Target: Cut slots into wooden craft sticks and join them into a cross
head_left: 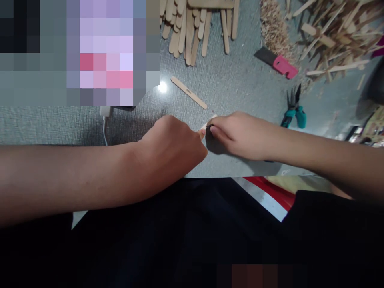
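Observation:
My left hand (177, 146) is closed near the table's front edge, its thumb or fingertip pressed on a pale wooden craft stick (204, 129), most of which is hidden by the hands. Facing it, my right hand (235, 134) pinches a small dark, thin piece (209, 126) against the same spot. Fingers cover most of this piece, so its kind is unclear. Just beyond both hands, a single loose craft stick (189, 93) lies flat and slanted on the grey textured table (240, 88).
Many craft sticks (192, 32) lie at the back. A pink-handled cutter blade (277, 63) rests beside wood shavings (274, 28). Teal-handled pliers (294, 110) lie right of my right hand. Split wood pieces (339, 36) heap at the far right. A white cable (105, 124) runs at left.

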The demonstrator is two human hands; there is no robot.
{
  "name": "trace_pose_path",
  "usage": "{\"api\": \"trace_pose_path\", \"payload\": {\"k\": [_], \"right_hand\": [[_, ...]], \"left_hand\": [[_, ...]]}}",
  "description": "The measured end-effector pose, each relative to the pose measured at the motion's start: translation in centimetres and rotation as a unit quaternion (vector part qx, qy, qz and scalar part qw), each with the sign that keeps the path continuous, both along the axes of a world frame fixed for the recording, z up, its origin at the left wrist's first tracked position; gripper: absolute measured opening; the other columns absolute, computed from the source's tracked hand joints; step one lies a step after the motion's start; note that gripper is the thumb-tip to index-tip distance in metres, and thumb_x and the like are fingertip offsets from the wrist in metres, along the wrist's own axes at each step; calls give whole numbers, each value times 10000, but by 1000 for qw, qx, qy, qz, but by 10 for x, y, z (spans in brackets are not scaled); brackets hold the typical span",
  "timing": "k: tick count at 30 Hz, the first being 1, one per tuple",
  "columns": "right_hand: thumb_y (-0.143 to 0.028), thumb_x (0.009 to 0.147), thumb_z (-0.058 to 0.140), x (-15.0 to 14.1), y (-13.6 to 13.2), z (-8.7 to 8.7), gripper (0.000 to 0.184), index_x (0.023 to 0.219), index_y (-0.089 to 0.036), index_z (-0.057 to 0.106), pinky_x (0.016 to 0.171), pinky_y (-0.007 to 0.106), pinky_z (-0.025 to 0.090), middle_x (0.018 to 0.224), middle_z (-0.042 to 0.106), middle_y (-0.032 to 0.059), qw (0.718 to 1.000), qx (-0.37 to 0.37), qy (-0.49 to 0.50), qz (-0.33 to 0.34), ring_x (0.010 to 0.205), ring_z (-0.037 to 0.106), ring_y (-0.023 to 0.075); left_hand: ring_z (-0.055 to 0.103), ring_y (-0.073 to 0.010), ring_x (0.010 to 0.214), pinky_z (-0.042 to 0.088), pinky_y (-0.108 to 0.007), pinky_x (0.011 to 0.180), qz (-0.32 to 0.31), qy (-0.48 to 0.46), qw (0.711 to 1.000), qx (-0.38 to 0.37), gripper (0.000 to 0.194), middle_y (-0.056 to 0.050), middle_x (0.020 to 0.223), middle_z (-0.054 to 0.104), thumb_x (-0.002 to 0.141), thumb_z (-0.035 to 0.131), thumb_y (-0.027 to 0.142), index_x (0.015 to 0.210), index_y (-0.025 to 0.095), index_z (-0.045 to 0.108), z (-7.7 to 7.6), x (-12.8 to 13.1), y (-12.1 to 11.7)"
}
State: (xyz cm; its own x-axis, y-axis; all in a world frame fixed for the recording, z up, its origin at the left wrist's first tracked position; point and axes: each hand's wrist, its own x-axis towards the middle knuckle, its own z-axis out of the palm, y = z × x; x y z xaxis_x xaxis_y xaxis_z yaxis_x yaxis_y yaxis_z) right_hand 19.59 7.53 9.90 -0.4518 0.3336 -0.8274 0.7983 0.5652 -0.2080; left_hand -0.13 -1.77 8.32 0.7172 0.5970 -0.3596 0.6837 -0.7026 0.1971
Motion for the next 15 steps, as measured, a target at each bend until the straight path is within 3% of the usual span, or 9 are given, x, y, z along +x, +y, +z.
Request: {"api": "trace_pose_path", "payload": {"k": [7, 15], "right_hand": [[-291, 1185, 383, -2, -2, 3, 380, 1104, -214, 746, 740, 387, 423, 960, 775, 126, 1000, -4, -6, -9, 839, 684, 286], [-262, 1181, 407, -7, -7, 6, 377, 1194, -181, 775, 729, 395, 435, 1014, 807, 151, 1000, 8, -20, -4, 853, 719, 297]], "left_hand": [[618, -263, 591, 283, -349, 575, 11, 3, 999, -47, 629, -68, 646, 695, 936, 503, -77, 1346, 236, 863, -5, 4, 2], [699, -242, 683, 290, -323, 621, 25, -29, 999, -32, 620, -83, 679, 723, 938, 503, -155, 1350, 142, 860, 0, -1, -1]]}}
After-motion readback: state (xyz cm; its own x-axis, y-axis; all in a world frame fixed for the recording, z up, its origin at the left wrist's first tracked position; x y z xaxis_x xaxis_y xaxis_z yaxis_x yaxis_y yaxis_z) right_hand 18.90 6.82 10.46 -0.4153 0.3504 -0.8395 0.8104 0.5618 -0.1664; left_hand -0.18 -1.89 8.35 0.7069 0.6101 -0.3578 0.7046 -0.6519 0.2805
